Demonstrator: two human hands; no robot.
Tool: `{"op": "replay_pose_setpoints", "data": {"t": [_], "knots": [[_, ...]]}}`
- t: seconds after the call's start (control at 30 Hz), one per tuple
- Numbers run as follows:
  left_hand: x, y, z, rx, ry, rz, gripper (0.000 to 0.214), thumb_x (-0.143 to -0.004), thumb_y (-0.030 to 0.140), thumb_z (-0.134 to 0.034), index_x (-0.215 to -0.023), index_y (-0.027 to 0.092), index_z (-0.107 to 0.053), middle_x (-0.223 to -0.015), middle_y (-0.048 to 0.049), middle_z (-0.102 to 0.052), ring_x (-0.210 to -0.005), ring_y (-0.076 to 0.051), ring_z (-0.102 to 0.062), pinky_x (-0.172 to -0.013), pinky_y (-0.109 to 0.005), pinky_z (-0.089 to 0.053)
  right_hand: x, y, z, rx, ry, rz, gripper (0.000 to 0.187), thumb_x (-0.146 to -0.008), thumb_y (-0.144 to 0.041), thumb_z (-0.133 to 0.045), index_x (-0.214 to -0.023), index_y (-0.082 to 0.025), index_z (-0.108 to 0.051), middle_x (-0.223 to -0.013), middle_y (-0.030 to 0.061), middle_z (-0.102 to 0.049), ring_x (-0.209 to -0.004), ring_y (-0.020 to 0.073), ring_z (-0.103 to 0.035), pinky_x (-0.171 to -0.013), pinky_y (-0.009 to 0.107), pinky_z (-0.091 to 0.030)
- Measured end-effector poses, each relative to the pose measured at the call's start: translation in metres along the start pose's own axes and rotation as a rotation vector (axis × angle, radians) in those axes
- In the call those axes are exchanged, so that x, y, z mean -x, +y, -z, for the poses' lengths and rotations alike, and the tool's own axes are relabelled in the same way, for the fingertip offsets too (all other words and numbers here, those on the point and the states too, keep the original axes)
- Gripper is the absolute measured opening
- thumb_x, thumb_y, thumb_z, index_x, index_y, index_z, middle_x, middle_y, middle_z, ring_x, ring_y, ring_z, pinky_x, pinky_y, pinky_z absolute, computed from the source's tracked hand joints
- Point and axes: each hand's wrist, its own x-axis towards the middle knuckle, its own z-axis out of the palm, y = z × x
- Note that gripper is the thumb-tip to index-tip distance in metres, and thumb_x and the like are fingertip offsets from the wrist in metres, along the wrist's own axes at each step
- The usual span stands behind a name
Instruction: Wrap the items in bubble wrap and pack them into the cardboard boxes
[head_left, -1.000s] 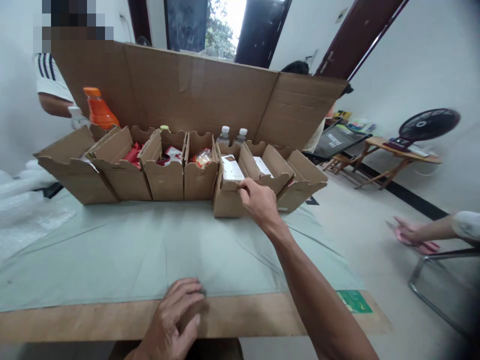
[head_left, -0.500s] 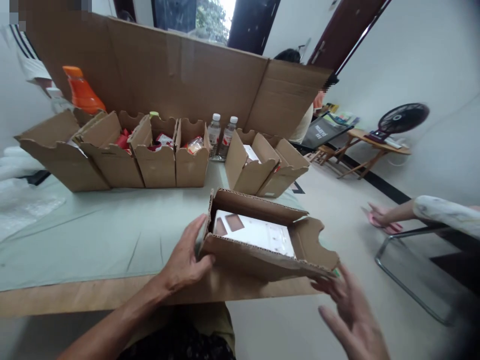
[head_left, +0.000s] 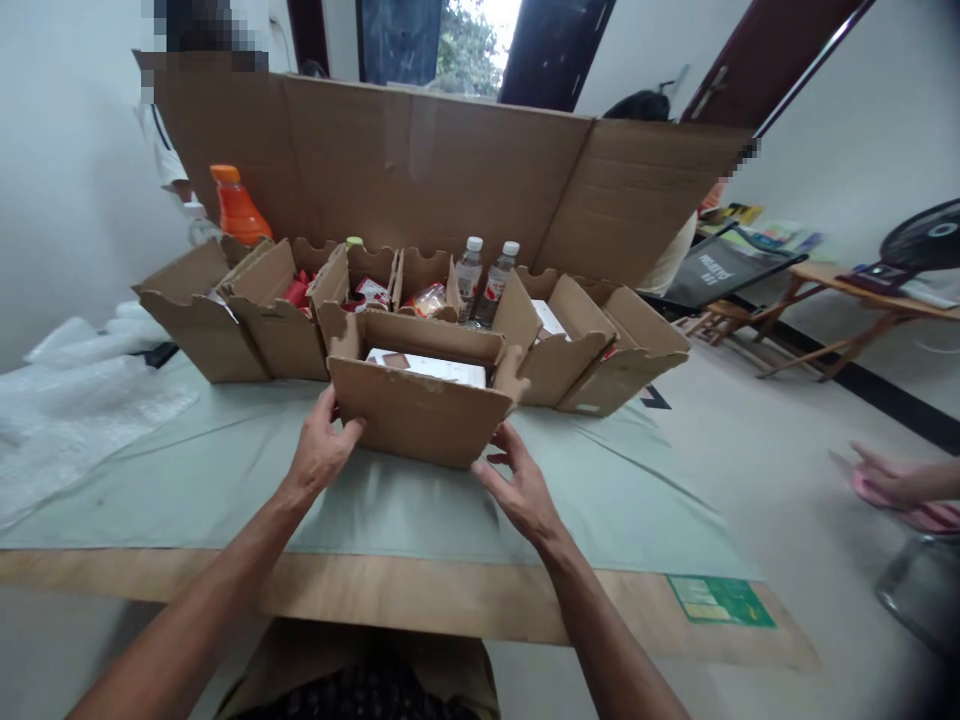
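Note:
A cardboard box (head_left: 420, 415) with an open top stands in front of me at the middle of the table, its long side facing me. Inside it lies a white carton (head_left: 435, 368) with brown patches, mostly hidden by the near wall. My left hand (head_left: 324, 450) grips the box's left end, thumb on the near face and fingers round the side. At the lower right corner, my right hand (head_left: 517, 482) holds the other end with its fingers curled behind. The fingertips of both hands are partly hidden by the box.
Several open cardboard boxes (head_left: 244, 335) with packets line the back, before a tall cardboard panel (head_left: 442, 160). Two clear bottles (head_left: 480, 285) and an orange bottle (head_left: 240, 210) stand there. Bubble wrap (head_left: 90, 410) lies left; a green card (head_left: 720, 600) is at the front right edge.
The cardboard box has moved left and away from me, from the table's front right towards the row. My right hand, previously lower and off the box's right end, now holds it. My view has shifted.

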Motion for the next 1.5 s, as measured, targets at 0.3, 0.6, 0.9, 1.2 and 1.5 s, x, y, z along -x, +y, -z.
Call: {"op": "replay_pose_setpoints", "data": {"t": [0.3,0.6,0.9,1.2,1.5], "knots": [[0.007,-0.042,-0.008,-0.183,0.000,0.095,0.024,-0.081,0.033,-0.058,-0.102,0.021,-0.061,-0.079,0.0012,-0.059,-0.071,-0.017,-0.052,-0.067,-0.029,-0.045,0.005,0.039,-0.021,0.155,-0.052,-0.014,0.068,-0.087,-0.039,-0.064,-0.150,-0.022,-0.047,-0.148,0.0150,-0.059,-0.133,0.0348,-0.058,-0.113,0.056,-0.045],[0.002,-0.040,-0.016,-0.260,0.068,0.067,0.036,-0.082,0.019,-0.057,-0.118,0.015,-0.061,-0.104,-0.0093,-0.067,-0.096,-0.023,-0.062,-0.090,-0.037,-0.051,-0.009,0.046,-0.025,0.198,0.117,0.051,0.067,-0.089,-0.045,-0.060,-0.150,-0.021,-0.046,-0.147,0.0163,-0.057,-0.126,0.0313,-0.061,-0.107,0.051,-0.049],[0.016,-0.043,0.034,-0.477,0.111,0.019,0.065,-0.079,0.021,-0.067,-0.142,0.017,-0.054,-0.139,-0.0150,-0.063,-0.128,-0.027,-0.060,-0.111,-0.042,-0.048,-0.008,0.077,-0.022,0.740,0.022,0.223,0.055,-0.095,-0.053,-0.037,-0.118,-0.018,-0.072,-0.130,0.0159,-0.072,-0.122,0.0397,-0.065,-0.095,0.060,-0.053],[0.011,-0.058,0.258,-0.937,0.436,0.318,0.048,-0.082,0.021,-0.054,-0.128,0.012,-0.063,-0.144,-0.0193,-0.056,-0.141,-0.037,-0.044,-0.121,-0.054,-0.031,0.000,0.082,-0.019,0.803,0.019,0.283,0.055,-0.096,-0.056,-0.035,-0.117,-0.020,-0.071,-0.130,0.0135,-0.072,-0.115,0.0415,-0.068,-0.089,0.061,-0.055],[-0.006,-0.053,0.331,-1.152,0.317,0.661,0.044,-0.081,0.032,-0.063,-0.119,0.010,-0.064,-0.116,-0.0186,-0.072,-0.118,-0.039,-0.062,-0.098,-0.046,-0.046,-0.004,0.081,-0.019,0.801,0.018,0.324,0.050,-0.097,-0.053,-0.039,-0.115,-0.020,-0.072,-0.127,0.0148,-0.073,-0.113,0.0396,-0.070,-0.087,0.059,-0.057]]}}
